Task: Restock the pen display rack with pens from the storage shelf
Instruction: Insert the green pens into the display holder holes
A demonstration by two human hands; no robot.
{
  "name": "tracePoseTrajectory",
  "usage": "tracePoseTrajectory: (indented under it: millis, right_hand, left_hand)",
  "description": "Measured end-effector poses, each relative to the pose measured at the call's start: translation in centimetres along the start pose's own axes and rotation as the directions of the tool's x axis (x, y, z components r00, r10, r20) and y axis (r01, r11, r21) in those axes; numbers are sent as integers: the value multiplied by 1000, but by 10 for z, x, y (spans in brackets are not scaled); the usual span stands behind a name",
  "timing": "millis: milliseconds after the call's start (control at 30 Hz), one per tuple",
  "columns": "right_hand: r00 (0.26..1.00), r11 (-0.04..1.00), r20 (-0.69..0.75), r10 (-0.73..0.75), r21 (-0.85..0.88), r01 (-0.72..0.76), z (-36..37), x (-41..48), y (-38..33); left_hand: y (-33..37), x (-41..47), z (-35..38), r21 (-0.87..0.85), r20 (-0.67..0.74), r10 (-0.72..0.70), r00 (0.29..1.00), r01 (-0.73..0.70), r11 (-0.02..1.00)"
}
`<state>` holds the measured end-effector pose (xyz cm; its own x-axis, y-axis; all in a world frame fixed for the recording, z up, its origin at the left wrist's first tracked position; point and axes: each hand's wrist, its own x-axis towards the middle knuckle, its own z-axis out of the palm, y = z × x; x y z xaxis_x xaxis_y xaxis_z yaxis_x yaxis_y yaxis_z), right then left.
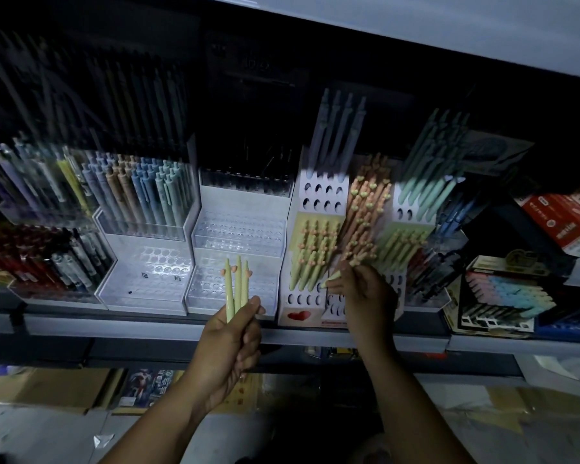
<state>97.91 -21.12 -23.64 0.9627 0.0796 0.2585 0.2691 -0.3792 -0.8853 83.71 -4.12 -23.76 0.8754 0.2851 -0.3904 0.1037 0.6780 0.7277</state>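
Left hand [235, 333] grips three green heart pens [237, 283]; right hand [362, 293] pinches one pen [331, 280].

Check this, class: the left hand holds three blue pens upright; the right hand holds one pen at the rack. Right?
Wrong colour: the head view shows the three pens in the left hand are pale green, not blue. The right hand does hold one pen at the rack.

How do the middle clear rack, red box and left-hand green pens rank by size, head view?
Largest: middle clear rack
Then: red box, partly cropped
Smallest: green pens in the left hand
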Motion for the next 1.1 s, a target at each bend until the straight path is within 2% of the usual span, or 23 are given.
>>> tracePoseTrajectory:
  millis: [167,267,700,1100]
  right_hand:
    - [992,985,103,-75,-150,89,14,6,11]
    - [983,975,149,-103,-180,130,22,6,15]
    - [998,989,63,28,-150,-18,28,3,20]
    - [985,925,156,-76,-358,128,17,11,15]
  left_hand:
    - [0,-2,-3,25,23,4,1000,-4,1000]
    - [2,-4,-6,50,36,14,999,-16,999]
    - [6,-1,-10,90,43,19,999,-23,996]
    - [8,5,-4,107,52,-2,999,-4,994]
